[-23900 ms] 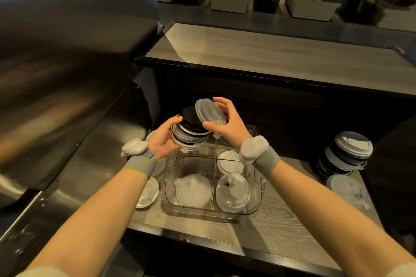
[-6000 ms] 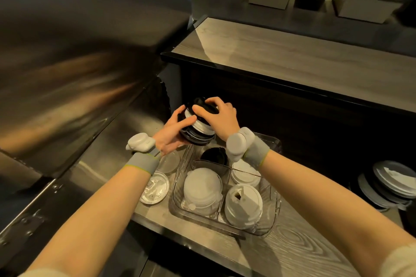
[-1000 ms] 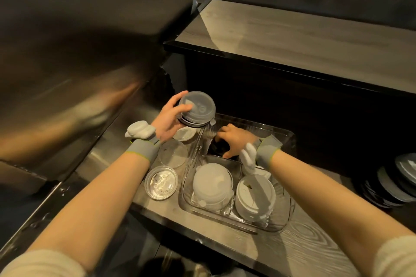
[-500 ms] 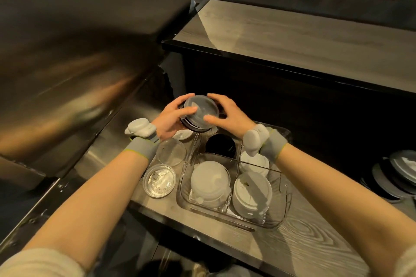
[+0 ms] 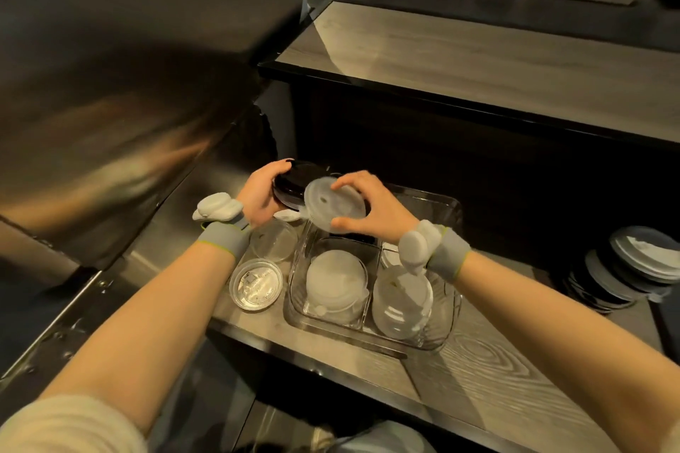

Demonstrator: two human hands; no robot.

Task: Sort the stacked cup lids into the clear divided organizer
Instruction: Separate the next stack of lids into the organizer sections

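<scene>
My left hand grips a small stack of lids with a black lid on top, held above the organizer's far left corner. My right hand pinches a translucent white lid by its rim, tilted, just right of that stack. Below stands the clear divided organizer. Its near left compartment holds a pile of white lids, its near right one another white pile. The far compartments are mostly hidden behind my hands.
Two clear lids lie on the counter left of the organizer. Another stack of dark and grey lids sits at the right edge. A steel surface slopes at the left and a raised wooden counter runs behind.
My right hand has lifted the translucent lid off the stack in my left hand and drawn it to the right, which uncovers the black lid beneath.
</scene>
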